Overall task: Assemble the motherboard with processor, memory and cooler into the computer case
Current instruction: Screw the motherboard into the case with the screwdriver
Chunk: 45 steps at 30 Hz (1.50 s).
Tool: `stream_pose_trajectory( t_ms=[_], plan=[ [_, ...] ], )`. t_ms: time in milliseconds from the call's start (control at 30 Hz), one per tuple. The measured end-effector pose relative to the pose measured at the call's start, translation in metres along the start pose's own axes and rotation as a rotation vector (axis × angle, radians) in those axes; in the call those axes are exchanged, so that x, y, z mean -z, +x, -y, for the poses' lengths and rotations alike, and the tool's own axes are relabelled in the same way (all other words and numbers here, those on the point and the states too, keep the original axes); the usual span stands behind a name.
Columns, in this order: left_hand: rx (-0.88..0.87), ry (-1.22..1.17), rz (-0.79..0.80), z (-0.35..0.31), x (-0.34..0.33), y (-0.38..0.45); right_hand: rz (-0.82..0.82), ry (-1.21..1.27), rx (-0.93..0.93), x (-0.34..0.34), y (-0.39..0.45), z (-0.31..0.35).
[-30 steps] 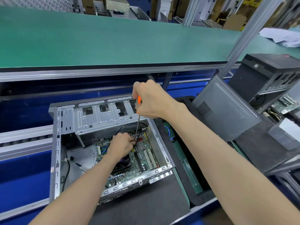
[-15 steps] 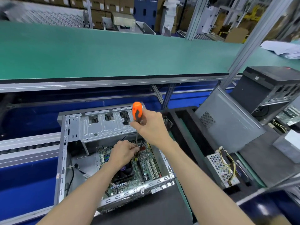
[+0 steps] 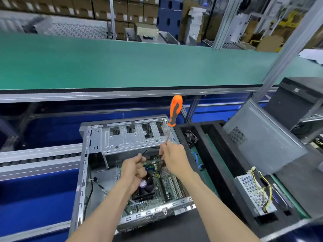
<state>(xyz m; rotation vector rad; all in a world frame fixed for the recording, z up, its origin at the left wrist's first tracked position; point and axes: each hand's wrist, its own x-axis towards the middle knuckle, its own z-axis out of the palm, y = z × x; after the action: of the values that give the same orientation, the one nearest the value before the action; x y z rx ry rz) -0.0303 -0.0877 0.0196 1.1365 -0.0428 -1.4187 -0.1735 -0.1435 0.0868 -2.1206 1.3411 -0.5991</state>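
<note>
1. The right hand, just right of the frame's centre, has its fingers curled round the metal shaft of a screwdriver, low down near the tip; the orange-and-black handle stands free above the hand, tilted slightly right.
2. The left hand, just left of it, has its fingers curled in a loose fist over the board; whether they pinch a dark cable there cannot be told.
3. Under both hands lies the green motherboard, seated in the open computer case in the lower centre of the frame.
4. The black cooler with its fan sits on the board, partly hidden by the left wrist.
5. The screwdriver's tip reaches down to the board beside the right hand.
6. At lower right a perforated metal power supply with yellow wires rests in a black tray.
7. Above it a grey side panel leans tilted.
8. A green conveyor belt crosses the upper frame.
</note>
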Motion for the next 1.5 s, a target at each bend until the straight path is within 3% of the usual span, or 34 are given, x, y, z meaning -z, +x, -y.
stream_pose_trajectory(
  t_ms=[67,167,333,733,900,1133,1500],
  plan=[
    [0.093,-0.224,0.067,-0.002,0.001,-0.003,-0.067,0.09,0.041,0.012,0.001,0.009],
    [0.097,-0.346,0.161,-0.003,0.006,-0.005,-0.143,0.241,0.096,0.023,0.001,0.019],
    [0.12,-0.363,0.262,-0.007,0.012,0.001,-0.192,0.354,0.142,0.026,0.002,0.03],
    [0.1,-0.371,0.52,-0.009,0.011,-0.006,-0.151,0.356,0.15,0.015,-0.006,0.045],
    [0.165,-0.445,0.427,-0.009,0.011,-0.007,-0.195,0.38,0.149,0.026,-0.005,0.046],
    [0.152,-0.239,0.158,-0.006,0.008,-0.01,-0.213,0.38,0.141,0.029,-0.003,0.044],
    [0.045,-0.219,0.162,-0.001,0.015,0.002,-0.222,0.378,0.144,0.031,-0.005,0.043]
  ],
)
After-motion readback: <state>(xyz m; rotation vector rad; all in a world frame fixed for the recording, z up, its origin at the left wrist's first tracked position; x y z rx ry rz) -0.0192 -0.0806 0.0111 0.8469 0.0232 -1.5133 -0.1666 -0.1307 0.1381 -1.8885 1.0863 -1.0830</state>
